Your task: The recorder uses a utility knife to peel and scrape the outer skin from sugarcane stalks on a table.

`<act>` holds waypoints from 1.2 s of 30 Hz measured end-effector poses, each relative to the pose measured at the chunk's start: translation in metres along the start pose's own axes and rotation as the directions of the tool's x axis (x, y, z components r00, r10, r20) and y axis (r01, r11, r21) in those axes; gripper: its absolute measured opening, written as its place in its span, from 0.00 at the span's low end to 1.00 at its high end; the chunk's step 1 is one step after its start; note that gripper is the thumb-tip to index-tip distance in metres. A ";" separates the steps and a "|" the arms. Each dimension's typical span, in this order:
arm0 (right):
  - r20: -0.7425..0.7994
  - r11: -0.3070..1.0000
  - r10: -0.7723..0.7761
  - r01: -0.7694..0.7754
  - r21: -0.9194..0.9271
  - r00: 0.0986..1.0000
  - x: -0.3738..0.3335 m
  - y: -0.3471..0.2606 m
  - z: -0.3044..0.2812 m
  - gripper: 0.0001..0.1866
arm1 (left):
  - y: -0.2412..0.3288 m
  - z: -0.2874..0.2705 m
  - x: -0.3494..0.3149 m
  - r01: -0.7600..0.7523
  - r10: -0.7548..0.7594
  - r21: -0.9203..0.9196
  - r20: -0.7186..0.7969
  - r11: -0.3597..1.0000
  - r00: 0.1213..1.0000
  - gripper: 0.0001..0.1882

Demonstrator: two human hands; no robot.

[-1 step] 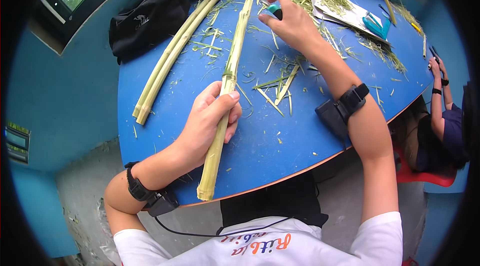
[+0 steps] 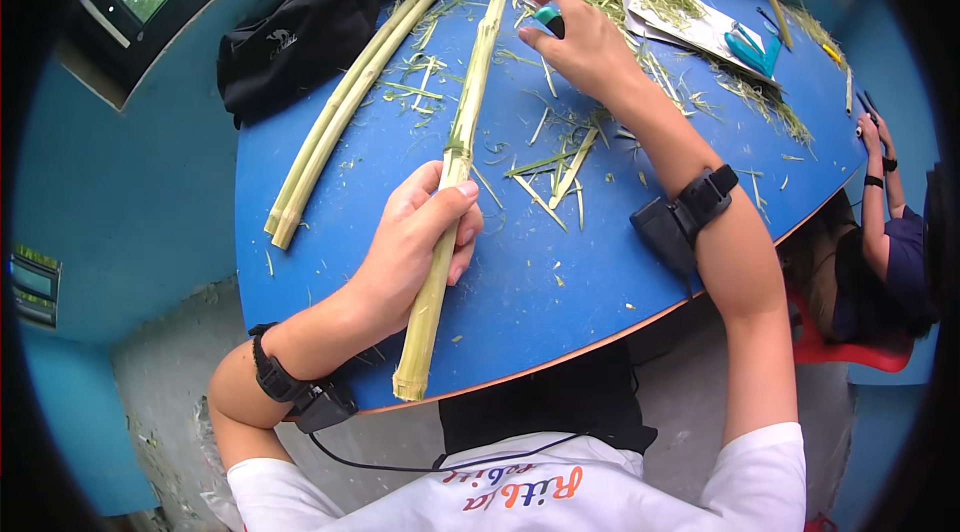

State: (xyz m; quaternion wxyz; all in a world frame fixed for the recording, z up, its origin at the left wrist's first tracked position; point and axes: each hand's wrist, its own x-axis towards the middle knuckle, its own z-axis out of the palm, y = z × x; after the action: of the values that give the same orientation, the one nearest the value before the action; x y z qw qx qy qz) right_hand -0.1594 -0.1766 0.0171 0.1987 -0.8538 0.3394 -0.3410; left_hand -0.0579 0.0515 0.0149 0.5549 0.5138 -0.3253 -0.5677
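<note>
My left hand [image 2: 420, 232] is wrapped round a pale yellow-green jointed cane stalk [image 2: 468, 112], gripping it below a greener joint. The stalk slants up and away, its near end over the table's front edge. My right hand [image 2: 590, 42] is closed on a teal-handled tool [image 2: 549, 19], a little right of the stalk's far end. A thin metal part of the tool points toward the stalk; its exact shape is too small to tell. Shavings [image 2: 570, 172] and split strips lie on the blue table [image 2: 540, 282] between my hands.
Two long pale stalks [image 2: 330, 142] lie at the left, beside a black bag [image 2: 292, 47]. Far right, papers [image 2: 680, 17] hold shavings and another teal-handled tool [image 2: 752, 54]. A person's hands [image 2: 872, 137] show at the table's right edge. A red stool [image 2: 880, 357] stands below.
</note>
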 end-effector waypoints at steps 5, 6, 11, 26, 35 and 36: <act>0.001 0.982 -0.189 0.189 -0.007 0.982 0.005 0.018 0.012 0.16 | 0.001 0.000 0.001 -0.001 0.001 0.019 0.023 1.000 1.000 0.10; 0.015 0.981 -0.195 0.195 0.001 0.981 0.006 0.016 0.013 0.15 | 0.001 0.000 0.001 -0.003 0.003 0.025 0.018 1.000 1.000 0.10; -0.116 0.978 -0.199 0.189 -0.094 0.973 0.008 0.017 0.014 0.14 | 0.003 0.002 -0.002 -0.001 -0.001 0.100 0.025 0.995 1.000 0.11; 0.401 0.955 -0.131 0.224 -0.196 0.906 -0.006 -0.011 -0.002 0.15 | 0.003 0.001 -0.001 0.025 -0.025 0.044 0.010 0.999 1.000 0.10; 0.453 0.921 -0.018 0.191 -0.338 0.891 -0.004 -0.016 0.008 0.11 | 0.002 0.001 0.002 0.100 -0.100 -0.025 0.007 0.995 0.995 0.09; 0.439 0.909 -0.023 0.201 -0.366 0.898 -0.002 -0.016 0.008 0.11 | 0.001 0.002 0.003 0.100 -0.099 -0.050 0.009 0.994 0.995 0.09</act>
State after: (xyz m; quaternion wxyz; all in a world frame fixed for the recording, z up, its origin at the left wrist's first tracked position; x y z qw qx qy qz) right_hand -0.1478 -0.1627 0.0202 0.0677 -0.9482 0.2998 -0.0810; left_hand -0.0592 0.0481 0.0160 0.5375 0.5134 -0.2869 -0.6043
